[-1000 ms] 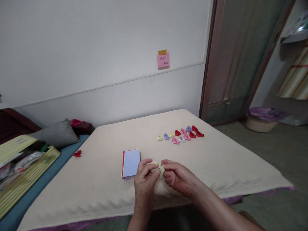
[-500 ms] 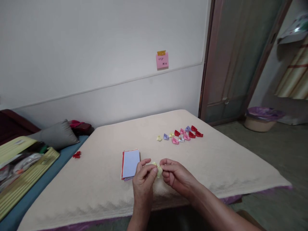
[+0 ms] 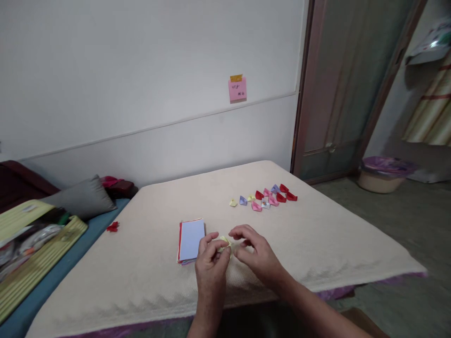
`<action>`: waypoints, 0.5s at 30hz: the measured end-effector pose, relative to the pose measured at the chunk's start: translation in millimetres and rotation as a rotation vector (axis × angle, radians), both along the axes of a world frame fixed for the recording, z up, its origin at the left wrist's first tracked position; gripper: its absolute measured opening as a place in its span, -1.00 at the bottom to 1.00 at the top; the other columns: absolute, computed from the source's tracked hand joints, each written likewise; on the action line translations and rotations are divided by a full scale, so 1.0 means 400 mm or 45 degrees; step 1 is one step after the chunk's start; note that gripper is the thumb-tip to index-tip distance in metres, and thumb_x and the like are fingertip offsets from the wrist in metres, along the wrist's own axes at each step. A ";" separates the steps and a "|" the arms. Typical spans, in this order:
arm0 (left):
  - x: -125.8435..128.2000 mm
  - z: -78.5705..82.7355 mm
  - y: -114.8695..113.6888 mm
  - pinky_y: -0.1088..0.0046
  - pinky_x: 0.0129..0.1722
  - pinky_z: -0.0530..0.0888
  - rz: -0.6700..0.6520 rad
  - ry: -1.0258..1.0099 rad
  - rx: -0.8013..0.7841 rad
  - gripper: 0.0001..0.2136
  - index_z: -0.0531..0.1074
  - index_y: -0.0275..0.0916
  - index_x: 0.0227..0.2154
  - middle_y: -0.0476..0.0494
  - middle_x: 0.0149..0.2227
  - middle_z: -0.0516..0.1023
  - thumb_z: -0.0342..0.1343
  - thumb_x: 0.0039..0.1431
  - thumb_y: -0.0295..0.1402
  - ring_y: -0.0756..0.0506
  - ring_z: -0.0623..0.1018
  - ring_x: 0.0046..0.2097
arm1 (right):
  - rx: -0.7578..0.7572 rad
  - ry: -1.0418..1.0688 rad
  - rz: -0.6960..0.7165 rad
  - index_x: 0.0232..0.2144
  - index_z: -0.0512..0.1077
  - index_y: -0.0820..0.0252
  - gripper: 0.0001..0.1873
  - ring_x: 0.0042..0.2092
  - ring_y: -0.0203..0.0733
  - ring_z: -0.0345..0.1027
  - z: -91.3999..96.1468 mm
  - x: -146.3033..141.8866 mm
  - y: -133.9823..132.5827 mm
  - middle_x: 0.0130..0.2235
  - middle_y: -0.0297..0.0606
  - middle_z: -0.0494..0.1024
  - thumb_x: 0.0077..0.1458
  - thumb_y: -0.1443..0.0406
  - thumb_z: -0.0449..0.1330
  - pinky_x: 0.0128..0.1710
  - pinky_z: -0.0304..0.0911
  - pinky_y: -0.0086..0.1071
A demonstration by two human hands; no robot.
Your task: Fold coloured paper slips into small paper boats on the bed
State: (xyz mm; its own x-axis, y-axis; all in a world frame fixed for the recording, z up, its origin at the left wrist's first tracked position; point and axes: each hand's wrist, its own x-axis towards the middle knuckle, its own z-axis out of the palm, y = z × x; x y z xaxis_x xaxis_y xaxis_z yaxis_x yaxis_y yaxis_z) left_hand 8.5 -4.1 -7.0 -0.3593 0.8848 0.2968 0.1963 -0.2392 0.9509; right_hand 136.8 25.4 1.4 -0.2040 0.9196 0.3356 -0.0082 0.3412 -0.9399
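Between the thumb and fingers of my left hand (image 3: 213, 258) is a small folded piece of yellow paper (image 3: 226, 241), partly covered by the fingertips. My right hand (image 3: 254, 251) is just to the right of it, thumb and forefinger apart, with nothing visible between them. Left of my hands lies a stack of coloured paper (image 3: 192, 239), a pale blue sheet on top and red edges showing. Beyond my hands, several small folded paper boats (image 3: 256, 205) in red, pink, yellow, lilac and white sit in uneven rows.
The cream cover (image 3: 148, 281) spreads over the table up to the white wall. A small red object (image 3: 112, 226) lies at its left edge. Further left are a grey pillow (image 3: 88, 199) and a yellow-green case (image 3: 45, 263). A tub (image 3: 380, 178) stands on the floor at right.
My right thumb and forefinger have come off the yellow paper and spread apart. My left hand still holds the paper, which is now turned and less visible.
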 end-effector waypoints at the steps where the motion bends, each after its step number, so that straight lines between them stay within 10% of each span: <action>1: 0.001 0.000 -0.002 0.50 -0.34 0.35 0.010 0.038 0.016 -0.96 0.55 -0.20 -0.52 -0.17 -0.15 0.40 0.21 -0.10 -0.42 -0.07 0.45 -0.27 | 0.156 -0.085 -0.035 -0.35 0.43 0.13 -0.72 -0.15 -0.15 0.27 0.003 -0.001 -0.006 -0.22 -0.27 0.41 -0.19 0.48 0.13 -0.19 0.19 -0.35; 15: 0.007 0.000 -0.012 0.43 -0.29 0.34 -0.034 0.319 0.055 -0.89 0.50 -0.18 -0.50 -0.20 -0.13 0.38 0.11 0.01 -0.48 -0.18 0.43 -0.10 | 0.763 -0.603 -0.319 -0.44 0.37 0.21 -0.79 -0.15 -0.07 0.30 -0.026 0.002 -0.015 -0.17 -0.07 0.40 -0.02 0.50 -0.02 -0.17 0.24 -0.22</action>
